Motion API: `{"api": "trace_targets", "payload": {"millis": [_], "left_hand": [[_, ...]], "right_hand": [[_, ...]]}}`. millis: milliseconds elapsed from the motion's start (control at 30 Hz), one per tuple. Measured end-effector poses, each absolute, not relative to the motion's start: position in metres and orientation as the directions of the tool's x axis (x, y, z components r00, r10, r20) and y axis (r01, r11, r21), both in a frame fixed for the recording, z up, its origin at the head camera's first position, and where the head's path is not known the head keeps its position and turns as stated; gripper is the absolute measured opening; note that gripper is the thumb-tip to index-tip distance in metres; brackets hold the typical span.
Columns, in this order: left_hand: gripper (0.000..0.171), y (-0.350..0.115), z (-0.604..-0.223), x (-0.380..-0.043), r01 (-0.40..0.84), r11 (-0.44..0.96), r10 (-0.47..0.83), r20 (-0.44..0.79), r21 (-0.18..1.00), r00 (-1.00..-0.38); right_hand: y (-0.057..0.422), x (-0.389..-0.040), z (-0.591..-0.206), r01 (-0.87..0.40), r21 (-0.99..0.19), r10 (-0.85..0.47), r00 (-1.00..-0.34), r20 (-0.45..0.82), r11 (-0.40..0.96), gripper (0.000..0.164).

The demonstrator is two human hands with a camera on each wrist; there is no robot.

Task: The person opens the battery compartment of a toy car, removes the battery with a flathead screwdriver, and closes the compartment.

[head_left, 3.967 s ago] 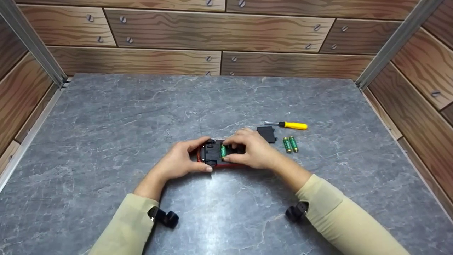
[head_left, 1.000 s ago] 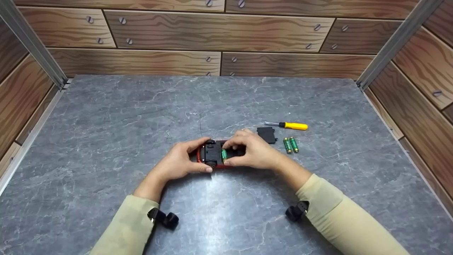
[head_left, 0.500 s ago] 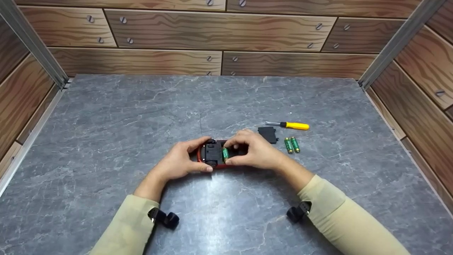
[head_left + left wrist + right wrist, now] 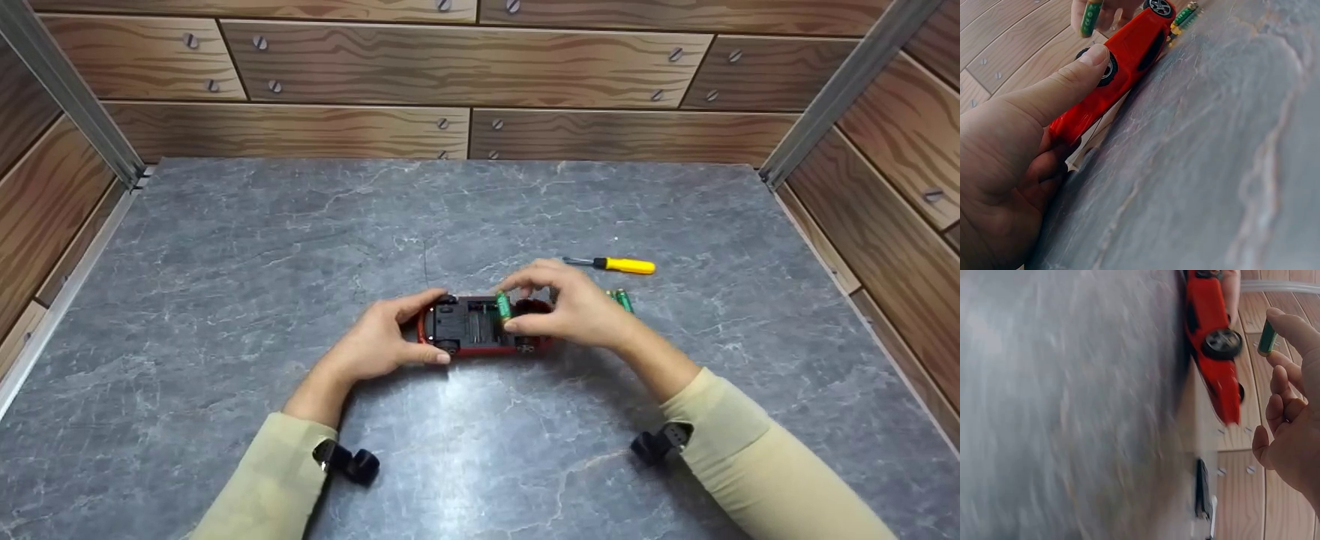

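A red toy car [image 4: 480, 349] lies upside down on the table, its black underside and battery compartment facing up. My left hand [image 4: 379, 337] grips one end of it; in the left wrist view the thumb presses beside a wheel [image 4: 1108, 72] of the red car [image 4: 1129, 48]. Between thumb and fingertip, my right hand [image 4: 581, 309] pinches a green battery [image 4: 503, 307] above the car. The right wrist view shows that battery [image 4: 1267, 338] held up apart from the car [image 4: 1210, 309]. No battery shows in the visible part of the compartment.
Two more green batteries [image 4: 623, 300] lie right of the car, partly hidden by my right hand. Behind them rests a yellow-handled screwdriver [image 4: 628, 265]. The black battery cover [image 4: 1202, 486] shows in the right wrist view. A thin wire [image 4: 425, 262] extends from the car.
My right hand has lifted the battery out of the compartment and moved right with it, now covering the black cover in the head view. The left hand and the car stay put.
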State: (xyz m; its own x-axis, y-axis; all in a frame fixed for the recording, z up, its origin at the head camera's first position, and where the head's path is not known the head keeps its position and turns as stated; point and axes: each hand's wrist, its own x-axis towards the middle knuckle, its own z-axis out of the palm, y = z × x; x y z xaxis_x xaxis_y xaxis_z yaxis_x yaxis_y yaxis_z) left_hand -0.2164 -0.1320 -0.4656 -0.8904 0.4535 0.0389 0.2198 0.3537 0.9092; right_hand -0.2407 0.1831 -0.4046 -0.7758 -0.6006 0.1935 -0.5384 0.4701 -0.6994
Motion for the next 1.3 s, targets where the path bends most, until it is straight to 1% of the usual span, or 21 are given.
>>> {"api": "trace_targets", "payload": {"millis": [233,600,900,1300], "left_hand": [[0.101,-0.132,-0.466,-0.216,0.204,0.362,0.444,0.024,0.910,-0.896],[0.100,-0.132,-0.464,-0.216,0.214,0.355,0.447,0.036,0.910,-0.894],[0.101,-0.132,-0.465,-0.215,0.211,0.362,0.447,0.030,0.908,-0.894],[0.101,-0.132,-0.465,-0.215,0.196,0.376,0.433,0.015,0.906,-0.901]], "right_hand": [[0.215,-0.244,-0.394,-0.503,-0.711,-0.550,-0.812,0.195,0.491,0.048],[0.268,-0.243,-0.385,-0.450,-0.689,-0.464,-0.867,0.183,0.568,0.050],[0.305,-0.245,-0.393,-0.466,-0.659,-0.424,-0.874,0.239,0.590,0.049],[0.334,-0.250,-0.405,-0.422,-0.652,-0.392,-0.898,0.201,0.631,0.049]]}}
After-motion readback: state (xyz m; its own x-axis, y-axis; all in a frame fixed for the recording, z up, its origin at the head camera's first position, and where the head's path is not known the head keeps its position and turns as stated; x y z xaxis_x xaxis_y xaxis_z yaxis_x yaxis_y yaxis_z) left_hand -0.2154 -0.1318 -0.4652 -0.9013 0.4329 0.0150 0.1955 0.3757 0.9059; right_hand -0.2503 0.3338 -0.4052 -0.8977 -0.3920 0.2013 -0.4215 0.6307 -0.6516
